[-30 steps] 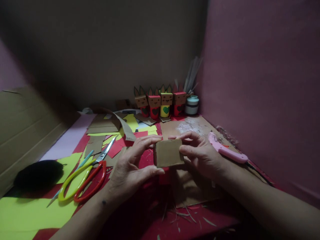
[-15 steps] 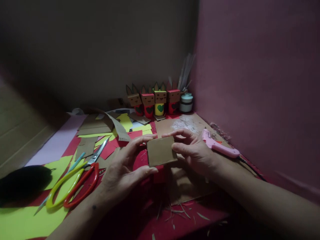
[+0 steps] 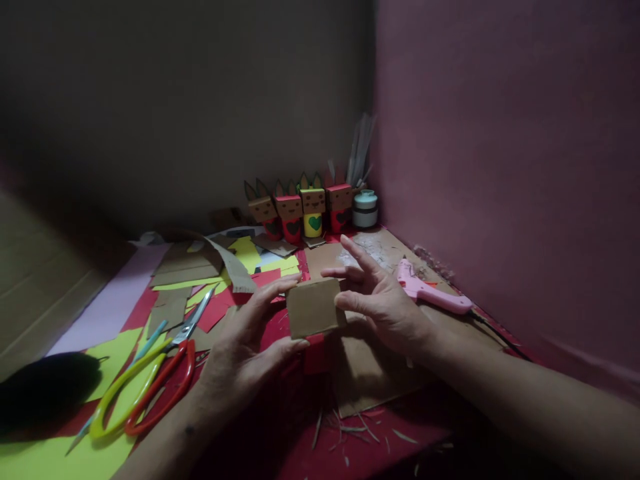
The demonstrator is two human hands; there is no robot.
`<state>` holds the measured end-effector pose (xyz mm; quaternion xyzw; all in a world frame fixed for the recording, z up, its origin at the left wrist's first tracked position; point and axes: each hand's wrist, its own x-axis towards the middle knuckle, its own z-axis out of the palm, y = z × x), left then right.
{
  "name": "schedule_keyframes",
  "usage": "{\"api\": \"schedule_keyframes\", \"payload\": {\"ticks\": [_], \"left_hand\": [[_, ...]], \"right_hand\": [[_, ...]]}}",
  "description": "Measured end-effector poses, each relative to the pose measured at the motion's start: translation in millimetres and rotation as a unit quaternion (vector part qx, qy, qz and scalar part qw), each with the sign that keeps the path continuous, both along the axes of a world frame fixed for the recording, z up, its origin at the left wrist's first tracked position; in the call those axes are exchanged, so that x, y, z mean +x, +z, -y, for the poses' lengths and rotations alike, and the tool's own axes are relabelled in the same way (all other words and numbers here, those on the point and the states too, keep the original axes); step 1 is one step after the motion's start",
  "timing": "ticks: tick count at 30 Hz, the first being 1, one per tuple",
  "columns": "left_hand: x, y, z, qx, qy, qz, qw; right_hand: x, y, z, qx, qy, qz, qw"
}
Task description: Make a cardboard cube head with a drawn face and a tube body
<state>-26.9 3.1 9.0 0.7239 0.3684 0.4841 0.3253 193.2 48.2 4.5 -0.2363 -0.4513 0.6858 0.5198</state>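
Between my hands a small rectangle of brown cardboard [image 3: 314, 309] is held up, its flat face toward me. My left hand [image 3: 253, 333] grips its left side, fingers along the top edge and thumb at the lower edge. My right hand [image 3: 387, 303] pinches the right edge, thumb on the near face, with the index finger raised away; the fingertips behind the board are hidden. Below lie a larger cardboard sheet [image 3: 373, 380] and a small red piece [image 3: 316, 358] on the red tabletop.
Scissors [image 3: 175, 357] with yellow and red handles lie left, beside a dark fuzzy object [image 3: 50, 387]. A pink glue gun [image 3: 435, 293] rests right. Several cardboard figures [image 3: 313, 207] stand at the back near a pale jar [image 3: 365, 209]. Cardboard strips [image 3: 233, 267] and coloured paper cover the left side.
My right index finger has lifted off the cardboard's top edge. My left thumb has come up to its lower edge. The whole view has shifted slightly.
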Motion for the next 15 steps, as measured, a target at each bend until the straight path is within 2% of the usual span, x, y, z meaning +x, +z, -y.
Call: {"api": "schedule_keyframes", "payload": {"ticks": [7, 11, 15], "left_hand": [[-2.5, -0.1, 1.1, 0.058, 0.033, -0.052, 0.996], [-5.5, -1.3, -5.9, 0.113, 0.037, -0.076, 0.990], [-5.5, -2.5, -9.0, 0.128, 0.041, -0.080, 0.988]], "right_hand": [[-2.4, -0.5, -4.7, 0.001, -0.019, -0.022, 1.000], [-1.3, -1.8, -7.1, 0.013, 0.004, -0.029, 0.999], [-0.4, -0.8, -7.0, 0.037, 0.017, -0.014, 0.999]]}}
